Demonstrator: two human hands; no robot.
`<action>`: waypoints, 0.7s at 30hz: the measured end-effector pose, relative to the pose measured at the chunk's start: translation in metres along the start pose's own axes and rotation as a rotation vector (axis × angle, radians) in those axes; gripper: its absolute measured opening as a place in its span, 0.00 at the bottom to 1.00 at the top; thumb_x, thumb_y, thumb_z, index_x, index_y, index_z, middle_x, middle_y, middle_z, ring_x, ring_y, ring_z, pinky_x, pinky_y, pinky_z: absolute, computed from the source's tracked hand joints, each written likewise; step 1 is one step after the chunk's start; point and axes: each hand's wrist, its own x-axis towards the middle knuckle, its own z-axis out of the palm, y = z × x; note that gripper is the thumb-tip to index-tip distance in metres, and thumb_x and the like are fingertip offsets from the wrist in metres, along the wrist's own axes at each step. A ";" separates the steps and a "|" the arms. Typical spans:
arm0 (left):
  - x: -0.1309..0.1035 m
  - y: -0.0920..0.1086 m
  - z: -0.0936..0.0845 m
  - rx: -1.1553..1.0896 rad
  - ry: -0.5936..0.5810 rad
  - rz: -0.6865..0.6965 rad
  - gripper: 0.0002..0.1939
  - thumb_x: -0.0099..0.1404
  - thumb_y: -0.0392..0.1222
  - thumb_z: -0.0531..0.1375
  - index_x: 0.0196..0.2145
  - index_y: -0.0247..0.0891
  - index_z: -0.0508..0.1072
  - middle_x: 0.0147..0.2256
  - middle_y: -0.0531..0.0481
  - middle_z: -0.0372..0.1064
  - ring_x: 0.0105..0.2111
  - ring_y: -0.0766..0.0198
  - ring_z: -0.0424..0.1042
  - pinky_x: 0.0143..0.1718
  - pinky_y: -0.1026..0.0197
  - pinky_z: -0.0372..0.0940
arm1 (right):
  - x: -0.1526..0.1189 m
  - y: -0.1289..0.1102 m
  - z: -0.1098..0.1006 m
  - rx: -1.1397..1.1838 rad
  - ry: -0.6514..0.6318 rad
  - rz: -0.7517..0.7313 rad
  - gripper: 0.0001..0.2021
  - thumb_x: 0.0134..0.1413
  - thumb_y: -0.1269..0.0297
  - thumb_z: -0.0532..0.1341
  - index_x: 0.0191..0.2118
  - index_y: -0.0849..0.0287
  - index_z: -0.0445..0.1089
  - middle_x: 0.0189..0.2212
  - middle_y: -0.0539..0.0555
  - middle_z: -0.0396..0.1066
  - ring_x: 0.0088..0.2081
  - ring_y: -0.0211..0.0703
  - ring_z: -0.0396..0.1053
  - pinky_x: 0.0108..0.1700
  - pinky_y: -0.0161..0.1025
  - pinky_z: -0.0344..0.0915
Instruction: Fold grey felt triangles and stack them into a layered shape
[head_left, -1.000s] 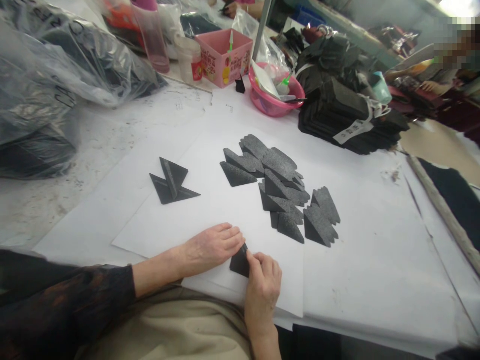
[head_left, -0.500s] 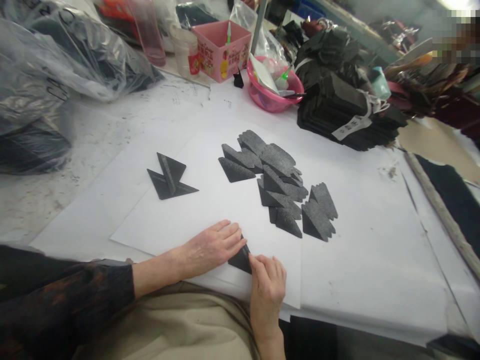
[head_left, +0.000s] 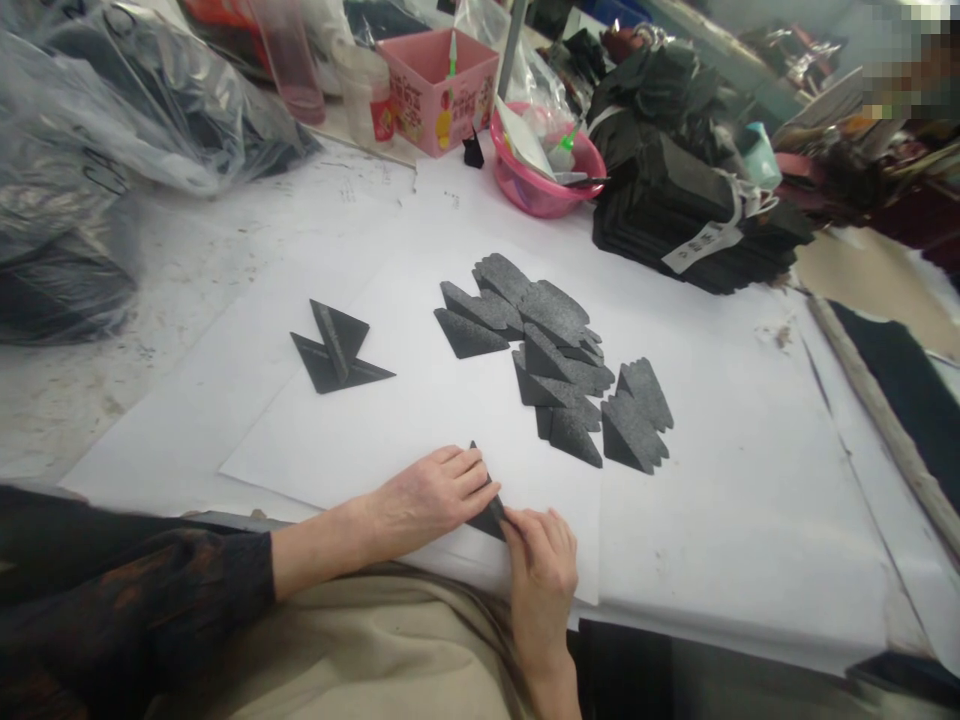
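Observation:
A dark triangular piece of sheet material (head_left: 491, 518) lies on the white paper at the table's near edge, partly covered by my fingers. My left hand (head_left: 439, 495) presses on its upper part with the fingers together; a pointed tip shows above them. At its right edge, my right hand (head_left: 544, 550) pinches the piece between thumb and fingers. Two folded dark triangles (head_left: 337, 350) overlap to the left. Beyond my hands lies a loose spread of dark grey pieces (head_left: 559, 360) with notched ends, overlapping one another, and a smaller group (head_left: 637, 420) sits to their right.
Along the back stand a pink box (head_left: 442, 95), a clear plastic cup (head_left: 364, 95) and a pink basin (head_left: 547, 195) with tools inside. Behind to the right is a tied stack of black pieces (head_left: 667, 210). Plastic bags (head_left: 187, 130) fill the left; a long bar (head_left: 885, 430) lies at right.
My left fingers have slid slightly down and right along the dark piece, and its pointed tip now shows above them. My right hand keeps its pinch. The view has shifted a little.

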 end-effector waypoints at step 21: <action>0.004 0.010 0.004 -0.036 0.012 0.014 0.08 0.71 0.30 0.53 0.46 0.33 0.69 0.42 0.43 0.70 0.47 0.57 0.69 0.48 0.55 0.66 | -0.005 0.000 -0.002 -0.025 0.022 -0.011 0.07 0.62 0.69 0.60 0.43 0.54 0.74 0.35 0.49 0.71 0.39 0.38 0.66 0.59 0.47 0.59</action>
